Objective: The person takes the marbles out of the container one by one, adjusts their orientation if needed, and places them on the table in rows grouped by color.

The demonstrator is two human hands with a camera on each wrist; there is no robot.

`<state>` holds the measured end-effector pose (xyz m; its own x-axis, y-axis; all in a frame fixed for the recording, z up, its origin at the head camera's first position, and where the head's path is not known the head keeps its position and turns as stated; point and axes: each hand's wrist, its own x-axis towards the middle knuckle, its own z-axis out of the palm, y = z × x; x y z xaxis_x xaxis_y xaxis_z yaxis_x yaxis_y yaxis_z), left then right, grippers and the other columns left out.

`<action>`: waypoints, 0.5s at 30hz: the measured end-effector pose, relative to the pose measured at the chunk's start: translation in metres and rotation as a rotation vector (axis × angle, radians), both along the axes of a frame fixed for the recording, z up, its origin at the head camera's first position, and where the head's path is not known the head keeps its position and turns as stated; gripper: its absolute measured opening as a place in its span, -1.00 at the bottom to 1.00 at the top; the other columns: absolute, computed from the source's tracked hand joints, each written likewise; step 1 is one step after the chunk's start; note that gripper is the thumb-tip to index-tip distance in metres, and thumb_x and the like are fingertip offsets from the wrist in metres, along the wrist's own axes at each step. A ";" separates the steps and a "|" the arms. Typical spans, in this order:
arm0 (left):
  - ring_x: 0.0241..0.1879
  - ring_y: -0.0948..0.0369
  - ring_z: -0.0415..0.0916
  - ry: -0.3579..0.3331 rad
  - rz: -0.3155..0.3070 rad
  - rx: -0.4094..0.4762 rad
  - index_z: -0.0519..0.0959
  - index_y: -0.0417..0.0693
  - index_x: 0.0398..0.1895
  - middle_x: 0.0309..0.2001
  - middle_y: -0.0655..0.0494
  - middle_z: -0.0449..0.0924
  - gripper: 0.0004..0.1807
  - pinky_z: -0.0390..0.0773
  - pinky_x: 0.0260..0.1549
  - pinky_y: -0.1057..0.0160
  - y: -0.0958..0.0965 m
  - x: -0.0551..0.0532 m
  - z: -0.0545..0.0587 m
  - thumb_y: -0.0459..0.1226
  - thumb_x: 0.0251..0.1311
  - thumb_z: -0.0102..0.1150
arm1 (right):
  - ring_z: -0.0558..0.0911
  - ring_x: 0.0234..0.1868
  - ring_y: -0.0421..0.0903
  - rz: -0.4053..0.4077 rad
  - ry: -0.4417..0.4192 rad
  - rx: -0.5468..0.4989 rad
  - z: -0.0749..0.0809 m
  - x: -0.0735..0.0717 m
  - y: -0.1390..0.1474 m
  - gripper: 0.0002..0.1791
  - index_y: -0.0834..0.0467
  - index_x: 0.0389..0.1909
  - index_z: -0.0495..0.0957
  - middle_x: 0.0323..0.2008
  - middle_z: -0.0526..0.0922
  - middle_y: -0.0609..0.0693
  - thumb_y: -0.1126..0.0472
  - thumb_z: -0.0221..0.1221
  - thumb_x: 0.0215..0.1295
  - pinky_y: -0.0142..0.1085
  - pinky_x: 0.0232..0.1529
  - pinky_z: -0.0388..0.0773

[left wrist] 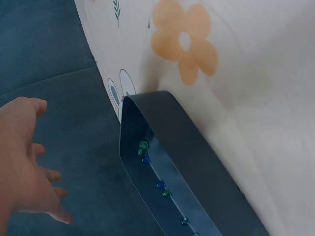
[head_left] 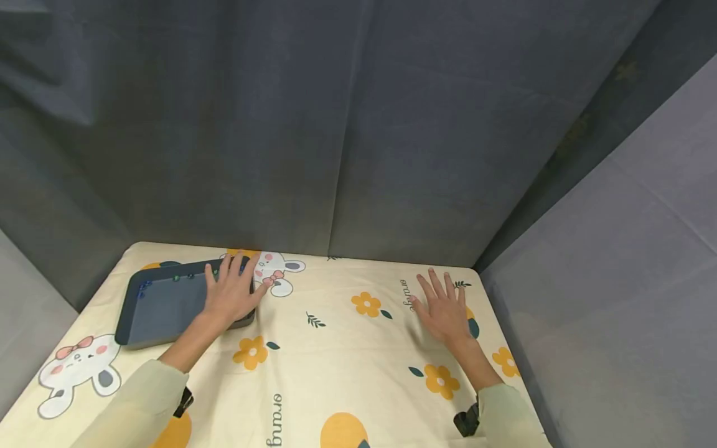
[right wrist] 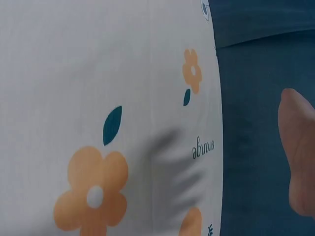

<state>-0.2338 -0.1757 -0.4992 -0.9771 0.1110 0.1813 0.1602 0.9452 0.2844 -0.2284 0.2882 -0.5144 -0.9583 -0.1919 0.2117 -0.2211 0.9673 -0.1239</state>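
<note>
A dark grey rectangular tray (head_left: 168,311) lies at the left of the table, with several small blue and green glass marbles (left wrist: 166,193) along its inner edges. My left hand (head_left: 231,297) is spread over the tray's right end, fingers apart and nothing in its grasp. In the left wrist view that hand (left wrist: 29,167) hangs beside the tray's raised wall (left wrist: 170,128). On the right side, my right hand (head_left: 442,311) hovers with fingers spread above the cloth and holds nothing. Only part of it shows in the right wrist view.
A cream tablecloth (head_left: 336,348) printed with flowers, rabbits and lettering covers the table. Dark grey curtain (head_left: 336,124) hangs right behind the far edge. Paler grey panels (head_left: 633,249) flank the table on both sides.
</note>
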 end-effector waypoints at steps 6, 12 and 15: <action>0.46 -0.30 -0.15 -0.022 -0.014 0.029 0.18 -0.07 0.50 0.47 -0.36 0.01 -0.25 -0.28 0.27 -0.49 -0.013 0.004 0.000 0.03 0.36 0.11 | -0.07 0.53 0.27 0.006 -0.017 0.008 0.000 0.001 -0.011 -0.30 0.05 0.51 0.23 0.54 0.06 0.14 -0.21 -0.02 0.48 0.35 0.38 -0.26; 0.45 -0.30 -0.10 -0.034 -0.033 0.042 0.12 -0.11 0.52 0.49 -0.36 -0.03 -0.23 -0.24 0.29 -0.47 -0.027 0.007 -0.004 -0.01 0.37 0.11 | -0.02 0.52 0.27 0.010 0.001 0.021 -0.001 0.004 -0.020 -0.30 0.03 0.50 0.25 0.53 0.09 0.13 -0.22 -0.03 0.47 0.36 0.38 -0.23; 0.45 -0.31 -0.10 -0.040 -0.041 0.047 0.10 -0.11 0.53 0.49 -0.36 -0.04 -0.22 -0.24 0.28 -0.48 -0.035 0.010 -0.005 -0.01 0.38 0.11 | -0.05 0.52 0.27 0.011 -0.007 0.006 -0.001 0.006 -0.025 -0.31 0.03 0.50 0.26 0.54 0.08 0.13 -0.22 -0.03 0.47 0.35 0.38 -0.24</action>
